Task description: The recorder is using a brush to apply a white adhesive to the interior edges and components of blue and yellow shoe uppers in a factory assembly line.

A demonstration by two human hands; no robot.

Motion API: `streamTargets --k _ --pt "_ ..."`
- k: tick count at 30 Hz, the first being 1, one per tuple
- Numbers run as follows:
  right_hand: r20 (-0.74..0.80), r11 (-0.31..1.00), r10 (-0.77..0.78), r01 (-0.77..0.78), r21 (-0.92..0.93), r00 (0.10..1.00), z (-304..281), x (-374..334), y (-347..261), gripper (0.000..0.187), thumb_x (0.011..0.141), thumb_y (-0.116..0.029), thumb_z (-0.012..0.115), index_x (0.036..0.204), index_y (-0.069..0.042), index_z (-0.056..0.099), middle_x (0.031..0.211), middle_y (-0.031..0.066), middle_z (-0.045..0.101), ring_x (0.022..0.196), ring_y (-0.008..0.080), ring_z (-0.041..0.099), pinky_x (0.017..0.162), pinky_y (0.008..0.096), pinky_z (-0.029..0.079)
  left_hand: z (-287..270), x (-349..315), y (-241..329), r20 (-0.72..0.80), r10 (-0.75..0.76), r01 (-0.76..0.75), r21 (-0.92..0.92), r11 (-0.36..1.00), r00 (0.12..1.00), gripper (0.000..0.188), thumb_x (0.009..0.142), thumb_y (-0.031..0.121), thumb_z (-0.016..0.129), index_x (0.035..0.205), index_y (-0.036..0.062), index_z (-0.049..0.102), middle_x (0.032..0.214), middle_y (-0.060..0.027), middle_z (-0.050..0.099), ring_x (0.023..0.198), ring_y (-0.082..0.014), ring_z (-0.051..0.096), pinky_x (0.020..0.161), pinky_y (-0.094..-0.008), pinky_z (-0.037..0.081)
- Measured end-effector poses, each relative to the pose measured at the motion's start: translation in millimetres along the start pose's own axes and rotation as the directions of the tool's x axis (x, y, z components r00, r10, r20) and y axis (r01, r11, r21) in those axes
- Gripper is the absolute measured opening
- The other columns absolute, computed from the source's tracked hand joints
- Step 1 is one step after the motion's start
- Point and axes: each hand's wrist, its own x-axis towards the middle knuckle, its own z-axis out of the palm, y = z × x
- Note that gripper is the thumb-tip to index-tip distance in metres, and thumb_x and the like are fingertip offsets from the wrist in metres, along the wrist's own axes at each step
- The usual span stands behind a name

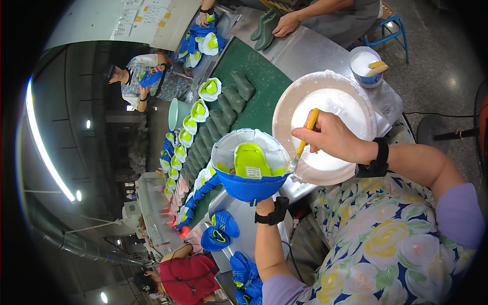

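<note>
I hold a blue shoe upper (247, 168) up in my left hand (264, 203), which is tucked under it so that only the wrist and a little of the hand show; my fingers are hidden behind the blue fabric, closed on it from below. The upper is turned sole side toward me, with a white rim around its opening and a lime-green insole showing inside.

My right hand (330, 137) is clamped on a yellow-handled brush (305, 142), thumb and fingers pinched together around the handle. The bristle end reaches down to the right edge of the shoe upper and touches its rim there.

Just right of the shoe upper, behind my right hand, sits a wide round basin (284, 109) of white glue on a metal worktable (315, 48). Beyond the basin stands a small white pot (363, 63) with another brush lying across its top.

To the left of the shoe upper runs a green conveyor belt (259, 76) carrying a row of dark green shoe lasts (229, 104) and, beside them, more uppers with lime insoles (201, 109). Below the shoe upper, a few finished blue uppers (218, 231) lie piled on the metal surface.

Far beyond the shoe upper, another person's hand (287, 24) rests on a pair of lasts.
</note>
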Motion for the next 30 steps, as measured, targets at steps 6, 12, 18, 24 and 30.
streamTargets --k 6,12,18,24,30 --pt "0.042 0.954 -0.298 0.299 -0.021 0.954 -15 -4 -15 0.028 0.091 -0.024 0.073 0.09 0.001 0.058 0.075 0.0077 0.066 0.065 0.0105 0.064 0.056 0.0256 0.048 -17 -20 18 0.009 0.021 -0.02 -0.05 0.999 1.0 0.062 0.098 0.043 0.053 0.145 0.004 0.043 0.138 -0.0168 0.056 0.122 -0.0316 0.058 0.103 -0.0496 0.049" --pt "0.275 0.601 -0.755 0.796 -0.073 0.596 -20 -1 -22 0.024 0.086 -0.017 0.078 0.098 -0.005 0.061 0.096 0.0106 0.066 0.086 0.0258 0.068 0.073 0.0328 0.054 -13 -14 16 0.033 0.042 -0.038 -0.098 0.994 0.999 0.062 0.098 0.045 0.052 0.145 0.004 0.043 0.138 -0.0169 0.056 0.122 -0.0318 0.058 0.104 -0.05 0.049" --pt "0.413 0.269 -0.886 0.959 0.086 0.212 26 -4 -33 0.019 0.088 -0.019 0.072 0.096 -0.006 0.06 0.093 0.0086 0.065 0.086 0.0274 0.067 0.073 0.0362 0.056 34 -17 -32 0.038 0.003 0.004 -0.19 0.982 0.999 0.063 0.099 0.046 0.05 0.145 0.0039 0.044 0.139 -0.0172 0.055 0.123 -0.033 0.058 0.104 -0.0512 0.048" --pt "0.433 0.442 -0.75 0.866 -0.235 0.5 -2 22 -23 0.025 0.09 -0.025 0.07 0.093 -0.005 0.057 0.085 0.0128 0.064 0.076 0.0304 0.067 0.066 0.037 0.054 40 -23 -21 0.033 -0.02 0.029 -0.3 0.954 0.999 0.063 0.099 0.048 0.048 0.144 0.0037 0.045 0.139 -0.0175 0.055 0.123 -0.0341 0.057 0.105 -0.0523 0.048" --pt "0.347 0.767 -0.441 0.548 -0.333 0.828 -24 32 -29 0.028 0.09 -0.025 0.069 0.091 -0.002 0.054 0.073 0.0167 0.065 0.069 0.0336 0.068 0.062 0.0365 0.053 38 -28 -4 0.023 -0.051 0.056 -0.409 0.911 0.998 0.064 0.099 0.049 0.045 0.144 0.0036 0.045 0.139 -0.0177 0.055 0.123 -0.0352 0.057 0.105 -0.0534 0.047"
